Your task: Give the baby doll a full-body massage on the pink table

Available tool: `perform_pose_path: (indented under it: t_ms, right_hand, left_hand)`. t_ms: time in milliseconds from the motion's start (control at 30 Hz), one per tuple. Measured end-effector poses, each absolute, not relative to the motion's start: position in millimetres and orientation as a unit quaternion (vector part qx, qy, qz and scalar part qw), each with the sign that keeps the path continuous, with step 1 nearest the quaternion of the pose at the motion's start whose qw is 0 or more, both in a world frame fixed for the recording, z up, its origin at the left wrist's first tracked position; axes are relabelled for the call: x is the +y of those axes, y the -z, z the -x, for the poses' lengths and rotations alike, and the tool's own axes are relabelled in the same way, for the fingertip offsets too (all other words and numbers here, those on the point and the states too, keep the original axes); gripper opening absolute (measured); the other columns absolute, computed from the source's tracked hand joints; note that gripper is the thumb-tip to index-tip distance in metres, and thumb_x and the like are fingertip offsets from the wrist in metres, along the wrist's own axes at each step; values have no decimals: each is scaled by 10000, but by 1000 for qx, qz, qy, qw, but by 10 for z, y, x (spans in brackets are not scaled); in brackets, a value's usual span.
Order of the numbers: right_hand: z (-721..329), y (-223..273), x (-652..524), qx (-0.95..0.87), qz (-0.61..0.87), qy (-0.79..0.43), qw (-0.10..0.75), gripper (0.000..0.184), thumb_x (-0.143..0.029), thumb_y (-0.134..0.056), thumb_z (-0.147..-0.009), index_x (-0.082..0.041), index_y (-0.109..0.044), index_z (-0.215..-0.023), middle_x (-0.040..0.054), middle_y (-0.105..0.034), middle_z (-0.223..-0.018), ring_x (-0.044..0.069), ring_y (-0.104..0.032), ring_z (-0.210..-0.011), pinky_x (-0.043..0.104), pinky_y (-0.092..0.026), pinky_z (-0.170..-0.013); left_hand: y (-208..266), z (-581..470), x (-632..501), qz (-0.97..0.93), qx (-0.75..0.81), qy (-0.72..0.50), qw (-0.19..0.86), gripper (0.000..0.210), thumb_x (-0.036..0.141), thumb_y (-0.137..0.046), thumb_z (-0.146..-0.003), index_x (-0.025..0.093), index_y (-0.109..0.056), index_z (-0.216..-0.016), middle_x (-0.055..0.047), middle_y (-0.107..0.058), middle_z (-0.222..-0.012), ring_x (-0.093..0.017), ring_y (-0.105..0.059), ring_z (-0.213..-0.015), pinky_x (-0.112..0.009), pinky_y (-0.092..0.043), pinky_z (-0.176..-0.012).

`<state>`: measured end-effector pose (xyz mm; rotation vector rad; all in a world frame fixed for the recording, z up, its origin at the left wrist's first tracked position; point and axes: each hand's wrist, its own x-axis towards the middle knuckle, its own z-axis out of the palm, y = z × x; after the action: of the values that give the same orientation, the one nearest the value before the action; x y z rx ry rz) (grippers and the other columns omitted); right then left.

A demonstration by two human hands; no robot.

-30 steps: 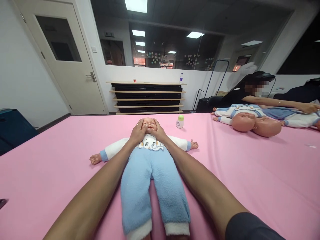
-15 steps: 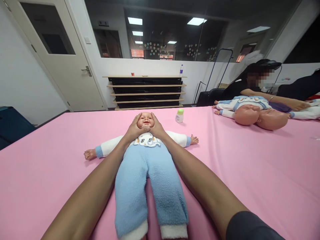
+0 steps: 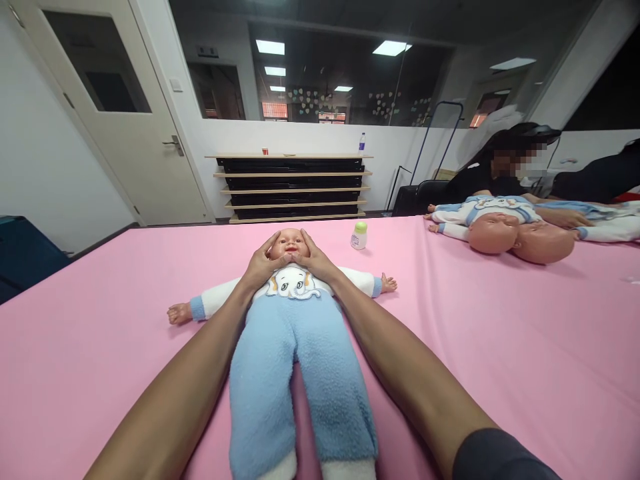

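A baby doll [image 3: 300, 333] in light blue trousers and a white top with an elephant face lies on its back in front of me, arms spread, feet toward me. My left hand [image 3: 263, 263] cups one side of the doll's face, and my right hand [image 3: 319, 260] cups the other. The fingers lie straight along the cheeks and temples, while both thumbs meet near the chin. Between them the doll's head [image 3: 290, 241] shows its eyes, nose and mouth. Just beyond my right hand stands a small white bottle [image 3: 359, 239] with a green cap.
Pink cloth [image 3: 100, 373] covers the table. At the right, two more dolls [image 3: 500, 227] lie with their heads close together, beside a seated person [image 3: 500, 160] in black. A low shelf [image 3: 295, 187] stands by the far wall, with a door [image 3: 115, 127] left of it.
My hands stay around the doll's face, with the thumbs shifted slightly along the chin. At the right, the other person's outstretched arm has drawn back toward the dolls. The view has tilted slightly upward.
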<state>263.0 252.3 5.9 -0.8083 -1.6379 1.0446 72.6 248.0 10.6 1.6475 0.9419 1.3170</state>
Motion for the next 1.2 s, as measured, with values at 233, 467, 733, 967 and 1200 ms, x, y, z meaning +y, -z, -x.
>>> perform_pose_path:
  t_ms: [233, 467, 733, 967, 1200]
  right_hand:
    - [-2644, -23, 2618, -680, 353, -405, 498, 807, -622, -573, -829, -326, -239, -1501, -49, -284, -1552, 211, -186, -1463, 424, -102, -1211]
    - [-2583, 11, 2644, -666, 355, -380, 535, 682, -657, -325, -922, -279, -304, -1489, -34, -298, -1548, 154, -211, -1455, 357, -119, -1212]
    - [-2632, -36, 2520, -692, 350, -389, 497, 997, -567, -718, -726, -307, -175, -1521, -4, -253, -1566, 248, -173, -1465, 437, -148, -1198]
    - [-2611, -18, 2598, -676, 354, -394, 511, 816, -601, -596, -818, -313, -255, -1501, -37, -306, -1544, 207, -212, -1456, 400, -143, -1205]
    - [-2592, 6, 2651, -657, 330, -393, 552, 650, -635, -353, -924, -267, -375, -1459, -22, -378, -1510, 162, -294, -1423, 348, -190, -1196]
  left_hand:
    - [-74, -710, 2551, -655, 352, -535, 402, 789, 468, -703, -768, 238, -391, -1454, -63, -441, -1472, -287, -436, -1332, -417, -342, -1125]
    - [-3, -721, 2630, -650, 355, -557, 376, 587, 554, -428, -921, 235, -457, -1414, -46, -400, -1501, -239, -350, -1395, -412, -259, -1166]
    - [-77, -724, 2509, -684, 382, -521, 338, 816, 449, -715, -759, 262, -361, -1469, -50, -375, -1516, -283, -375, -1376, -399, -299, -1144]
    - [-73, -738, 2551, -675, 384, -532, 337, 690, 483, -628, -826, 249, -417, -1440, -41, -411, -1494, -261, -362, -1386, -390, -258, -1164]
    - [-12, -730, 2606, -658, 367, -552, 358, 580, 541, -439, -922, 235, -455, -1414, -41, -405, -1499, -232, -349, -1395, -396, -234, -1176]
